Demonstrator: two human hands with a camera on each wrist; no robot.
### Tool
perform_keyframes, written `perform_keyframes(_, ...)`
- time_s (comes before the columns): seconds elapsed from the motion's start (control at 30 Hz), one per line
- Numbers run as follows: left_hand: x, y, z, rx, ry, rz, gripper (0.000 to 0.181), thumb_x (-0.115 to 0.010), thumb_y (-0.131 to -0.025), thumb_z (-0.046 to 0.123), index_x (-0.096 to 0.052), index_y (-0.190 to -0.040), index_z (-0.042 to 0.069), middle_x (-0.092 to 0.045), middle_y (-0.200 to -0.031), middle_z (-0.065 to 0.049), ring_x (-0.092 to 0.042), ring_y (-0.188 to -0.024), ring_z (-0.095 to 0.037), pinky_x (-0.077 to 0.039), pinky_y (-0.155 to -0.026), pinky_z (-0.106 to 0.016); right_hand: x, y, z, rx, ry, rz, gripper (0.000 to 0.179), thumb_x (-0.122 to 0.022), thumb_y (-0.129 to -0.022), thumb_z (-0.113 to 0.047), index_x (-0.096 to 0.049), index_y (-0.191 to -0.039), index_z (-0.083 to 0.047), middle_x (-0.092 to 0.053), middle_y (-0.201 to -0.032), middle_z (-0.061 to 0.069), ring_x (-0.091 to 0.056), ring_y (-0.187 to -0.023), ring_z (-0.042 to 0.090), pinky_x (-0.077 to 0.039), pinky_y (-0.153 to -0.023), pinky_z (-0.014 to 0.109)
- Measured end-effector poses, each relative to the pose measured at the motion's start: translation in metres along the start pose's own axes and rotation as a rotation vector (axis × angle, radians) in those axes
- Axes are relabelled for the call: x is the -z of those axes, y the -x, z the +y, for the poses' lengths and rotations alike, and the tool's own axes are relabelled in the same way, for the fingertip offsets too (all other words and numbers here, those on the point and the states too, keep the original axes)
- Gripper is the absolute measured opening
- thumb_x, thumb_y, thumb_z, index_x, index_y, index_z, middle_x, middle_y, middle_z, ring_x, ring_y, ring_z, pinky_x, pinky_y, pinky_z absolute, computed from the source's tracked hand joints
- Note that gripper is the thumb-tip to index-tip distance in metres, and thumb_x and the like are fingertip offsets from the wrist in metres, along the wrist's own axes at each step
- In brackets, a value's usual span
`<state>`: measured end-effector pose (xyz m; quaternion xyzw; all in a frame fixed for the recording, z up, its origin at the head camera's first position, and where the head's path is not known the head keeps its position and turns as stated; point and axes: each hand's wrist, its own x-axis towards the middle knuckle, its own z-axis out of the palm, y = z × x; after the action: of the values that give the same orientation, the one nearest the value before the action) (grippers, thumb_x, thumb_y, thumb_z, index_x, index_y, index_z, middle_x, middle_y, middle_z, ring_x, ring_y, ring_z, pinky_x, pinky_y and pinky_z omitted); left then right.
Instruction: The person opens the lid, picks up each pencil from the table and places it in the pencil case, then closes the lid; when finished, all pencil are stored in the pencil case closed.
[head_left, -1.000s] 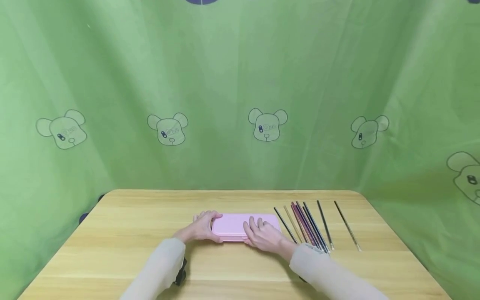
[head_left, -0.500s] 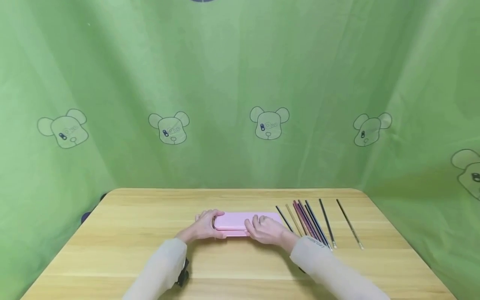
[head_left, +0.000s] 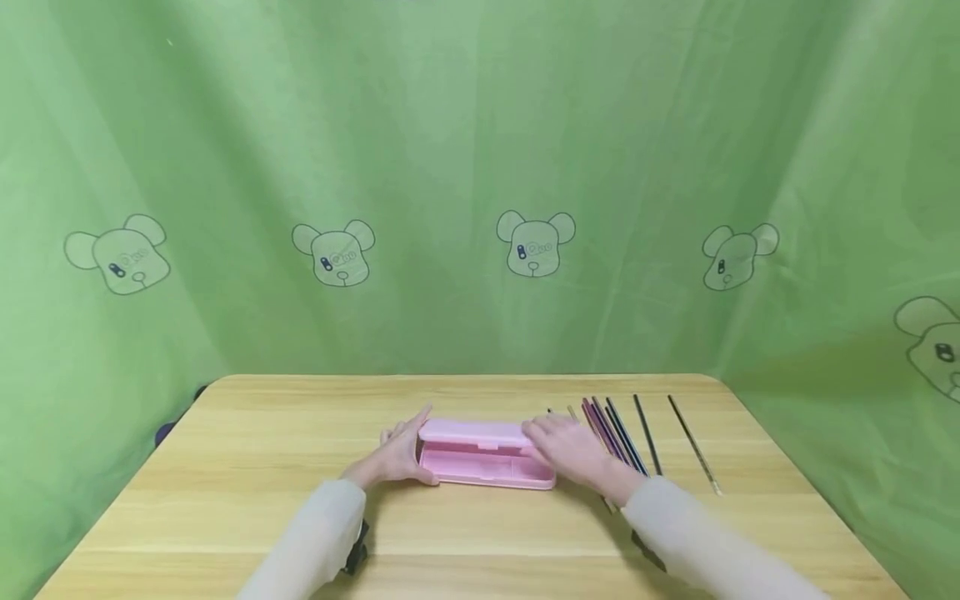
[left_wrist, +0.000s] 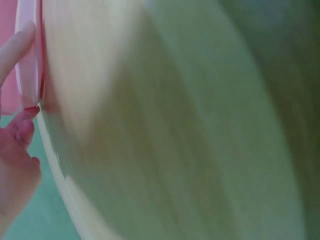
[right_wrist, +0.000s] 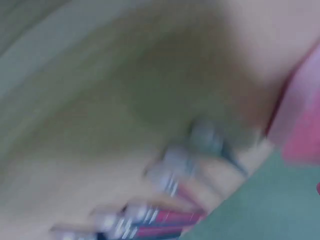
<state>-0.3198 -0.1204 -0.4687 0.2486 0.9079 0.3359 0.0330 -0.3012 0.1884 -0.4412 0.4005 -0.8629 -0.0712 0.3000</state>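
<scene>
A pink pencil case (head_left: 495,468) lies on the table with its lid (head_left: 476,432) tilted up, so that the inside and a low divider show through the front gap. My left hand (head_left: 399,457) holds the case's left end, thumb at the front corner and fingers toward the back. In the left wrist view, fingers touch the case's side wall (left_wrist: 29,65). At the lid's right end, my right hand (head_left: 566,450) grips the edge, fingers over the top and thumb beneath. The right wrist view is blurred, with the case (right_wrist: 300,110) at its right edge.
Several pencils (head_left: 618,433) lie side by side right of the case, some partly behind the right hand and forearm. One dark pencil (head_left: 693,442) lies apart, farther right. The wooden table (head_left: 480,550) ends at a green curtain (head_left: 435,333) with bear-head prints.
The lid, closed a second ago, has come up at the front. My right hand has moved from the front middle of the case to the lid's right end; the left hand stays at the left end.
</scene>
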Motion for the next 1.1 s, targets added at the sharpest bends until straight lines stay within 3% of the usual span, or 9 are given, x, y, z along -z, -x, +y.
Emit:
perform_keyframes(0.2, 0.003, 0.003, 0.001, 0.002, -0.02, 0.012, 0.129, -0.085, -0.053, 0.029, 0.0, -0.144, -0.002, -0.043, -0.135, -0.017, -0.037, -0.115, -0.032, -0.02, -0.095, -0.053, 0.005, 0.0, 0.024, -0.477, -0.261, 0.12, 0.024, -0.064, -0.083, -0.029, -0.061, -0.092, -0.007, -0.061, -0.075, 0.004, -0.053, -0.058, 0.015, -0.041, -0.042, 0.023)
perform_keyframes(0.3, 0.004, 0.003, 0.001, -0.015, -0.015, 0.017, 0.127, -0.085, -0.053, 0.028, -0.003, -0.144, -0.001, -0.045, -0.134, -0.014, -0.037, -0.112, -0.031, -0.021, -0.092, -0.053, -0.001, -0.007, 0.028, -0.641, -0.4, 0.171, 0.016, -0.064, -0.085, -0.024, -0.062, -0.085, -0.008, -0.058, -0.066, 0.001, -0.047, -0.052, 0.011, -0.041, -0.043, 0.025)
perform_keyframes(0.37, 0.003, 0.003, 0.0, -0.013, -0.015, 0.017, 0.125, -0.085, -0.053, 0.028, -0.005, -0.144, 0.0, -0.044, -0.135, -0.012, -0.036, -0.114, -0.031, -0.02, -0.093, -0.053, -0.006, -0.011, 0.028, -0.698, -0.436, 0.19, 0.014, -0.062, -0.087, -0.022, -0.064, -0.086, -0.008, -0.063, -0.071, 0.003, -0.055, -0.058, 0.015, -0.047, -0.051, 0.031)
perform_keyframes(0.43, 0.001, 0.003, 0.0, -0.014, -0.015, 0.021, 0.123, -0.085, -0.053, 0.029, -0.008, -0.144, 0.0, -0.044, -0.134, -0.014, -0.035, -0.114, -0.032, -0.021, -0.093, -0.055, -0.009, -0.013, 0.027, -0.72, -0.444, 0.178, 0.016, -0.059, -0.089, -0.02, -0.065, -0.095, -0.007, -0.067, -0.084, 0.008, -0.062, -0.071, 0.023, -0.052, -0.061, 0.039)
perform_keyframes(0.53, -0.001, 0.002, 0.001, -0.009, -0.02, 0.014, 0.124, -0.085, -0.052, 0.031, -0.008, -0.145, 0.0, -0.045, -0.13, -0.017, -0.035, -0.114, -0.033, -0.024, -0.091, -0.052, -0.013, -0.013, 0.025, -0.74, -0.46, 0.079, 0.029, -0.054, -0.091, -0.018, -0.059, -0.118, -0.008, -0.065, -0.098, 0.014, -0.062, -0.074, 0.028, -0.052, -0.059, 0.042)
perform_keyframes(0.67, -0.002, 0.001, 0.004, 0.008, -0.038, 0.013, 0.124, -0.085, -0.051, 0.033, -0.01, -0.144, -0.003, -0.046, -0.125, -0.021, -0.037, -0.113, -0.034, -0.028, -0.086, -0.048, -0.016, -0.01, 0.02, -0.724, -0.504, -0.174, 0.054, -0.052, -0.092, -0.025, -0.035, -0.139, -0.003, -0.055, -0.1, 0.019, -0.052, -0.07, 0.023, -0.049, -0.058, 0.037)
perform_keyframes(0.8, -0.003, 0.0, 0.006, 0.024, -0.072, 0.002, 0.122, -0.084, -0.051, 0.034, -0.013, -0.142, -0.006, -0.045, -0.123, -0.021, -0.037, -0.113, -0.034, -0.028, -0.087, -0.049, -0.019, -0.005, 0.015, -0.677, -0.472, -0.377, 0.073, -0.053, -0.09, -0.036, -0.019, -0.144, -0.001, -0.048, -0.108, 0.024, -0.049, -0.09, 0.029, -0.046, -0.08, 0.046)
perform_keyframes(0.93, -0.003, 0.0, 0.007, 0.039, -0.095, -0.024, 0.119, -0.082, -0.053, 0.035, -0.015, -0.141, -0.008, -0.044, -0.12, -0.019, -0.037, -0.11, -0.03, -0.029, -0.087, -0.045, -0.019, 0.0, 0.012, -0.61, -0.354, -0.471, 0.073, -0.056, -0.087, -0.041, -0.028, -0.142, -0.002, -0.046, -0.105, 0.023, -0.045, -0.097, 0.034, -0.042, -0.082, 0.05)
perform_keyframes(1.1, -0.003, 0.0, 0.006, 0.033, -0.112, -0.024, 0.113, -0.082, -0.054, 0.037, -0.024, -0.139, -0.008, -0.044, -0.122, -0.02, -0.038, -0.11, -0.03, -0.031, -0.087, -0.045, -0.018, 0.002, 0.013, -0.573, -0.289, -0.508, 0.063, -0.055, -0.086, -0.045, -0.044, -0.133, -0.004, -0.046, -0.108, 0.024, -0.044, -0.105, 0.037, -0.041, -0.083, 0.055)
